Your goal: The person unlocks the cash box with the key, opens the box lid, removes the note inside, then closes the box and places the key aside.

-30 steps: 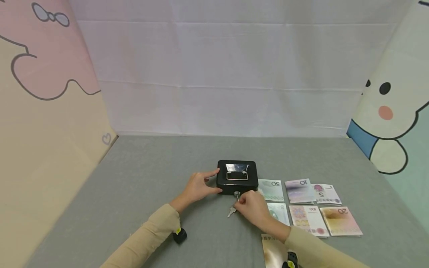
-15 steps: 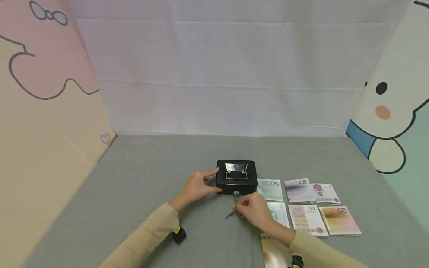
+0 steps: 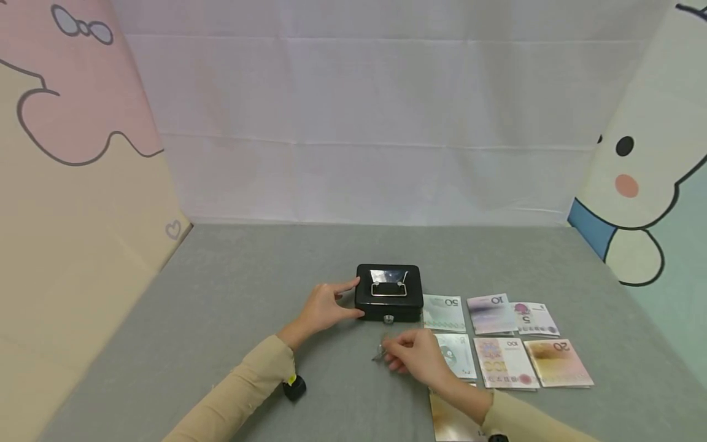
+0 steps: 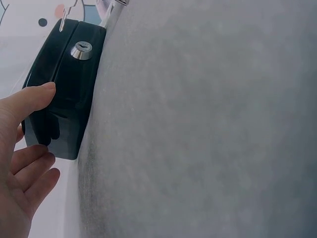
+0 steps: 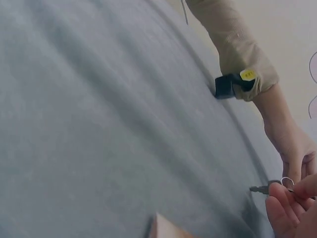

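Note:
A black cash box (image 3: 389,307) with a wire handle on its lid rests closed on the grey cloth. My left hand (image 3: 323,307) grips its left end, thumb on the front face and fingers at the side. On the front, the silver lock (image 4: 81,50) shows a bare keyhole. Just in front of the box, my right hand (image 3: 417,356) pinches a small key ring (image 5: 287,182) between thumb and fingers. A key (image 5: 259,189) sticks out from that ring; how many keys hang there is partly hidden by the fingers.
Banknotes lie in groups right of the box: a green 50 (image 3: 444,313), a purple 10 (image 3: 491,314), a 5 (image 3: 534,319), a 100 (image 3: 505,363) and a 20 (image 3: 558,362). A brownish note (image 3: 453,417) is partly under the right forearm. A white cloth wall (image 3: 359,184) stands behind.
The key has come out of the lock, and my right hand has drawn back toward me with the keys. My left hand stays on the cash box.

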`<state>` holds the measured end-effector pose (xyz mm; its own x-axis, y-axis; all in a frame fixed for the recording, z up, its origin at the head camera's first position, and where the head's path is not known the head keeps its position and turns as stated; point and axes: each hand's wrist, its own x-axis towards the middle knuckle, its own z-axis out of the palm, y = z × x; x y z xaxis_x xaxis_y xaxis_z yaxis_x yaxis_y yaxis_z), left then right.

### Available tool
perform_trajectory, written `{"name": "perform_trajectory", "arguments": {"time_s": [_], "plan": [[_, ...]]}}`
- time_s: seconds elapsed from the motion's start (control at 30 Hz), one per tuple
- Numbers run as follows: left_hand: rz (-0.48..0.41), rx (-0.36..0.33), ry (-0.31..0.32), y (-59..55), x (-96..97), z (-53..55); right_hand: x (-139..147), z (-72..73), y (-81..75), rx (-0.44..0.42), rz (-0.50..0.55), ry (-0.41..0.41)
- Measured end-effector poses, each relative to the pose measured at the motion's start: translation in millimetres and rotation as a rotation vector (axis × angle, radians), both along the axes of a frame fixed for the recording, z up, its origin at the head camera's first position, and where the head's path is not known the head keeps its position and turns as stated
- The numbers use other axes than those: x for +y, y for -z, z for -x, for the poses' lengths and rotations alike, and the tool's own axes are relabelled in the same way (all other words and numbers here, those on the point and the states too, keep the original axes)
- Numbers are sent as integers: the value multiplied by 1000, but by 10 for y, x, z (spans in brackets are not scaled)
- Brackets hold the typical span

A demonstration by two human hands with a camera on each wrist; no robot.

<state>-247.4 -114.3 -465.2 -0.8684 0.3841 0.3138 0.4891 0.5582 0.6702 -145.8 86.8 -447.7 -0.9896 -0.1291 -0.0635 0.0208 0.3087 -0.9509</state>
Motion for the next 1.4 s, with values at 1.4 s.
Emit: {"name": "perform_trajectory", "arguments": {"time_s": [1.4], "plan": [[-15, -11, -2, -8, 0, -15, 216, -86, 41, -237, 36, -106]]}}
